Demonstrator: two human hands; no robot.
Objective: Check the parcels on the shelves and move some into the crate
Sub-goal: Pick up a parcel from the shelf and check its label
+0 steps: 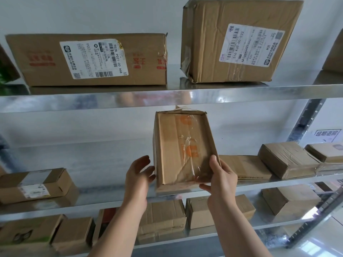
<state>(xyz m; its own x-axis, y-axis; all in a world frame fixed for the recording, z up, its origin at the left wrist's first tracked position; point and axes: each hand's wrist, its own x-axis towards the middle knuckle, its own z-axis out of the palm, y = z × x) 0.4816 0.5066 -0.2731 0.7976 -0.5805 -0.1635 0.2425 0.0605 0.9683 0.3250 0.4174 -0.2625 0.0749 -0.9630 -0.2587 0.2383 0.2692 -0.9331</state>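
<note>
I have the parcel dead centre, up on end in front of the middle shelf, taped face turned to me. Its long axis runs from the near bottom edge up and away toward the underside of the top shelf, leaning back a touch. Whether the bottom edge rests on the shelf lip or hangs just clear of it, I cannot tell.

The right grip is clamped on the lower right corner, thumb across the face and fingers curled under the base. So all the hold sits low and to one side, with most of the box standing above and to the left of it.

The left grip is spread and relaxed, holding nothing, with its fingertips right at the lower left edge. I cannot call whether they touch.

That is the relation that matters, I judge. The left is the nearer free one and only needs to close on that left edge to balance the load.

No shipping label shows on this face, so a turn looks likely. The crate is out of view.
</note>
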